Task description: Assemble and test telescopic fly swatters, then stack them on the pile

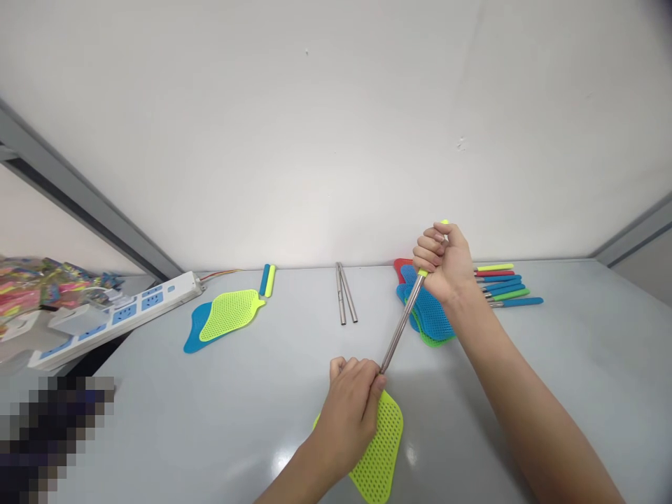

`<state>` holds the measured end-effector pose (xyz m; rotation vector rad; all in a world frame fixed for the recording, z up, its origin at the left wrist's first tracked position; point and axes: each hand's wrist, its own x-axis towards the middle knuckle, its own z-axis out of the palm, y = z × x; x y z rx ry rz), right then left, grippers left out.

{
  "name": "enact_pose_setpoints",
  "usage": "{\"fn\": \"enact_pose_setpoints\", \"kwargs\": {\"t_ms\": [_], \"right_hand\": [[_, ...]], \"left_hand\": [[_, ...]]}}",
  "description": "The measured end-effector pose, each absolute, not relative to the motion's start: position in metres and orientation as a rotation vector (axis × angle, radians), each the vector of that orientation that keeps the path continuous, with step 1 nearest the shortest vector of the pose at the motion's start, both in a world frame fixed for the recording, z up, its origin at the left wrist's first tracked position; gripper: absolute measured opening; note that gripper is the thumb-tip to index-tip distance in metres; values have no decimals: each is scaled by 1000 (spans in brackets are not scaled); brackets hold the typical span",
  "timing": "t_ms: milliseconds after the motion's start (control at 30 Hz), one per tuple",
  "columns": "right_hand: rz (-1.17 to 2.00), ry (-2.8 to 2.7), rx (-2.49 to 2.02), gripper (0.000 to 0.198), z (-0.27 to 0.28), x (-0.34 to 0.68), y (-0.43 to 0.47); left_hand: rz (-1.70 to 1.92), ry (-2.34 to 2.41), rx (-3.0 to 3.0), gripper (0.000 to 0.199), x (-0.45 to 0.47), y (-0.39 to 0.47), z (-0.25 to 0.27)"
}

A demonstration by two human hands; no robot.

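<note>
My left hand (pixel 354 402) is closed around the neck of a yellow-green fly swatter (pixel 386 448), where its perforated head meets the metal rod (pixel 402 332). The head tilts toward me over the table. My right hand (pixel 441 262) is wrapped round the yellow-green handle grip at the rod's upper end, with a bit of the grip showing above and below the fist. The rod slants up to the right between the two hands. Behind my right forearm lies a pile of fly swatters (pixel 433 315) with blue, green and red heads.
Two loose metal rods (pixel 346 294) lie at the table's back middle. To the left are blue and yellow-green swatter heads (pixel 231 315) and two loose grips (pixel 267 280). A white power strip (pixel 141 308) with plugs runs along the left edge, near bagged colourful items (pixel 31 287). A wall stands behind.
</note>
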<state>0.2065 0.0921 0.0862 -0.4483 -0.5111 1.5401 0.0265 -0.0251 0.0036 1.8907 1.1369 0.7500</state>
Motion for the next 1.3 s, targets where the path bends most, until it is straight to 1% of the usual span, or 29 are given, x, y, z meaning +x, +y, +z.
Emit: {"fn": "enact_pose_setpoints", "kwargs": {"t_ms": [200, 433, 633, 733, 867, 967, 1067, 1200, 1300], "right_hand": [[1621, -526, -345, 28, 81, 206, 94], [1718, -474, -191, 29, 75, 207, 95], [1970, -364, -107, 29, 53, 182, 98], [2009, -332, -103, 28, 47, 178, 100], [1981, -353, -152, 26, 49, 180, 99], [1922, -416, -270, 20, 54, 180, 98], [1801, -483, -446, 12, 57, 178, 99], [1584, -500, -699, 8, 61, 175, 97], [1517, -493, -784, 5, 66, 173, 94]], "left_hand": [[757, 1142, 1916, 24, 26, -27, 1], [635, 1267, 2057, 26, 27, -27, 4], [626, 1308, 1926, 31, 30, -32, 10], [617, 1329, 1882, 33, 31, -33, 9], [621, 1351, 1827, 35, 30, -31, 9], [658, 1389, 1802, 35, 28, -28, 8], [689, 1434, 1850, 35, 27, -25, 7], [710, 1485, 1951, 35, 28, -22, 4], [696, 1499, 2030, 33, 28, -21, 2]]}}
